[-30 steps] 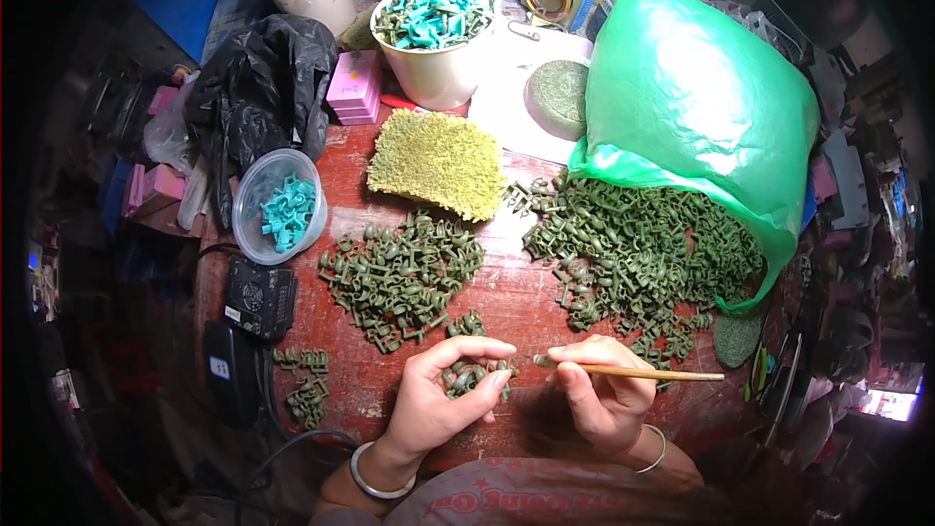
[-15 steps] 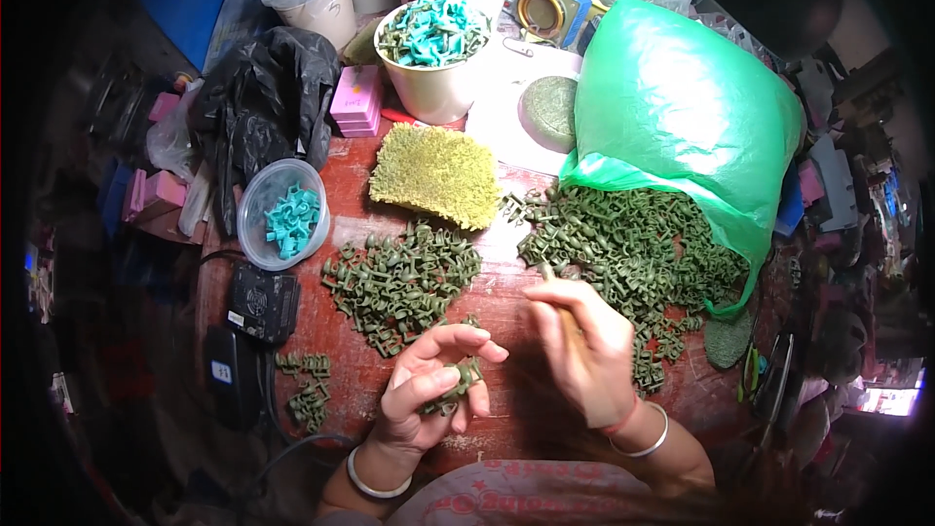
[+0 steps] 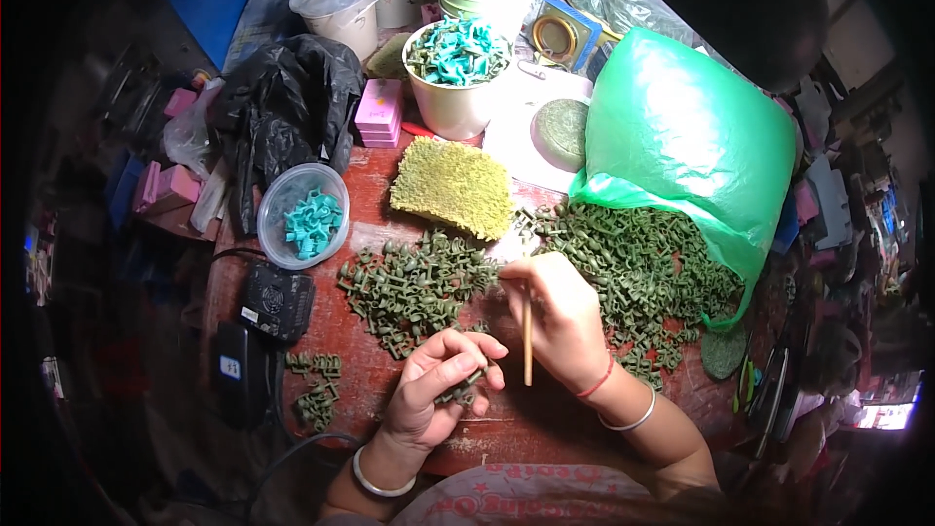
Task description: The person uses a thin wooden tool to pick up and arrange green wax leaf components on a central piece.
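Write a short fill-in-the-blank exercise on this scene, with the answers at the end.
The wooden stick is in the person's ____ hand.
The small pieces in the round clear tub are ____.
The rough yellow block lies to the ____ of the green plastic bag.

Missing words: right; turquoise; left.

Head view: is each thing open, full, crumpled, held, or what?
Left hand: curled around small green pieces
Right hand: gripping the wooden stick
Green plastic bag: puffed up, mouth open
Green heap by the bag: loose
Clear round tub: open, partly filled with turquoise pieces
Front white bucket: open, heaped full
Black plastic bag: crumpled
Pink boxes: stacked
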### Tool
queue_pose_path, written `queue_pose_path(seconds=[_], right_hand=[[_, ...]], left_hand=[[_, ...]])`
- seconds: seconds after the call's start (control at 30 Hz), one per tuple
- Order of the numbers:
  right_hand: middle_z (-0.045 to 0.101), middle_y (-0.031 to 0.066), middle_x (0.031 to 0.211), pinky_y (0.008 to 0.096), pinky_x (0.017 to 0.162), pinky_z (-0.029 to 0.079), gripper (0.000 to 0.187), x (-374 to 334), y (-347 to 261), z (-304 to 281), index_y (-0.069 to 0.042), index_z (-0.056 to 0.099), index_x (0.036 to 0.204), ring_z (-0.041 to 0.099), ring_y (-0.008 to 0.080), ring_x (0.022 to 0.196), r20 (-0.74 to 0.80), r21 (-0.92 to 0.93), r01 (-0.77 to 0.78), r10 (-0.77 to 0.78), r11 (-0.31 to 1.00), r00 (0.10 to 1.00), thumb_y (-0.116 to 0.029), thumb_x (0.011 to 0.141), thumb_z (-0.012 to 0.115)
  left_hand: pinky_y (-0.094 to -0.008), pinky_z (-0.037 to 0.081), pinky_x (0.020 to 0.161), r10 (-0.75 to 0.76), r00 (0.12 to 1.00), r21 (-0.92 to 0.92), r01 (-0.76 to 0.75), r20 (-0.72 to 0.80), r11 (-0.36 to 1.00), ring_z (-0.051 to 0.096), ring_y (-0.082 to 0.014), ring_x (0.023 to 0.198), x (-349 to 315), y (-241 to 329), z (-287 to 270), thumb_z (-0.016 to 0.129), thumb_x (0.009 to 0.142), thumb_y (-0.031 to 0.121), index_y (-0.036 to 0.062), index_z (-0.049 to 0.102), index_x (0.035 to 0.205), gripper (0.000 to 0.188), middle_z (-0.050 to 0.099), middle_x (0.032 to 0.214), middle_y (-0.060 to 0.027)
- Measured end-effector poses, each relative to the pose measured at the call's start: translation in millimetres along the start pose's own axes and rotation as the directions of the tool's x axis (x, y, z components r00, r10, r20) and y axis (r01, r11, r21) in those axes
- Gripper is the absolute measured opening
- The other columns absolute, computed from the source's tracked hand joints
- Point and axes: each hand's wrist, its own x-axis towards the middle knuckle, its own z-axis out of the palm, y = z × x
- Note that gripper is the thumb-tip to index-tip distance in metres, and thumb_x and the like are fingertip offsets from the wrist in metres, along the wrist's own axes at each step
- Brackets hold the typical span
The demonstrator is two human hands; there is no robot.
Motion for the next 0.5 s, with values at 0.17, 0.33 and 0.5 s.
queue_pose_path(seconds=[0.17,0.33,0.5], right_hand=[[0.064,0.0036,0.085,0.0244,0.065,0.05,0.01,-22.6,-13.5,-6.1,-0.003,0.061,0.101,0.062,0.0106,0.075,0.114,0.48,-0.442,0.446,0.758,0.888,-0.004,0.092,0.065],[0.062,0.0005,0.088,0.0203,0.068,0.047,0.01,-33.4,-39.5,-22.9,-0.003,0.059,0.104,0.057,0.0055,0.075,0.52,0.682,-0.702,0.539,0.205,0.663,-0.005,0.095,0.063],[0.063,0.003,0.087,0.0235,0.067,0.05,0.012,-48.6,-35.1,-23.6,-0.001,0.06,0.099,0.06,0.0072,0.076,0.406,0.491,-0.595,0.437,0.636,0.803,-0.006,0.092,0.068]], left_hand=[[-0.0264,0.057,0.063,0.031,0.994,0.087,-0.022,-0.103,0.996,0.066,-0.0187,0.089,0.7,-0.9,2.7,0.058,0.095,0.003,0.0011,0.058,0.111,0.016,0.062,0.113,-0.0149],[-0.0268,0.059,0.06,0.089,0.98,0.173,-0.058,-0.177,0.983,0.066,-0.0177,0.09,2.0,-2.8,12.5,0.059,0.094,0.0,0.0008,0.057,0.118,0.024,0.065,0.109,-0.0119],[-0.0266,0.059,0.059,0.116,0.978,0.221,-0.076,-0.171,0.972,0.068,-0.0178,0.085,1.3,-6.2,8.6,0.061,0.092,-0.002,-0.0001,0.06,0.111,0.018,0.067,0.105,-0.0121]])
